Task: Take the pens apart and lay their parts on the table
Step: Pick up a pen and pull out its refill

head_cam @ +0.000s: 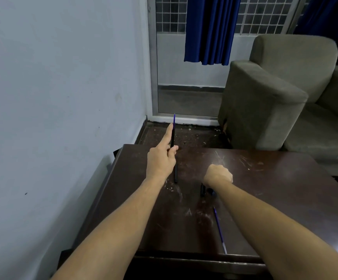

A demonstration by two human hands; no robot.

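My left hand (161,158) holds a black pen body (172,136) upright above the table's far left part, its blue refill tip pointing up and my index finger stretched along it. My right hand (218,174) is curled into a fist just above the dark brown table (275,199); whether it holds anything is hidden. On the table lie a black barrel (175,174) under my left hand, a short black cap piece (202,189) and a small black part (211,191) by my right wrist, and a loose blue refill (219,229) near the front edge.
A pale wall (53,98) runs close along the table's left side. A grey-green armchair (275,93) stands behind the table at the right. Beyond are a dark floor (194,136), a glass door and blue curtains (210,29).
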